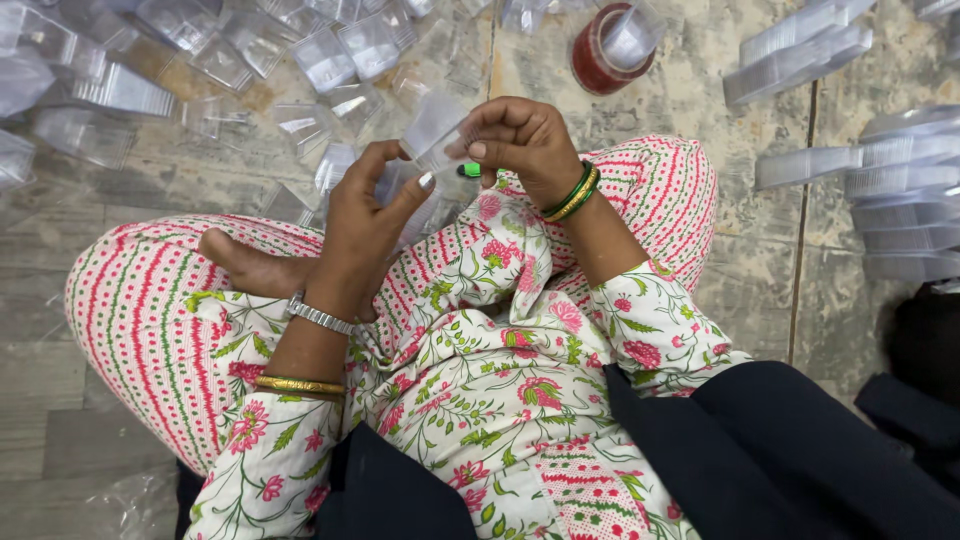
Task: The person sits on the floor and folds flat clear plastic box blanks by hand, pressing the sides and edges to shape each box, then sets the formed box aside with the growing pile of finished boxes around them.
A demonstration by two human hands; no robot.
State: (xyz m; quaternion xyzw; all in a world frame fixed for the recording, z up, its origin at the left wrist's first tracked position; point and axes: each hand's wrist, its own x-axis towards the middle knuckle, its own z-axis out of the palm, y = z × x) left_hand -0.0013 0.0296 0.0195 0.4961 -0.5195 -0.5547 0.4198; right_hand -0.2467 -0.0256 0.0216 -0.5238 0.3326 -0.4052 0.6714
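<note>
— Light?
— Soft and even, bright enough; faint shadows under the hands, dull glare on the clear plastic boxes (330, 55) (top left)
— Sharpness?
— Middle crisp; the corners bend and blur slightly

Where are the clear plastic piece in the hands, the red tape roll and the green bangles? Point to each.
clear plastic piece (432, 128), head view, on its flat upper face.
red tape roll (590, 66), head view, on its red outer side.
green bangles (571, 192), head view, on the band across the right wrist.
</note>
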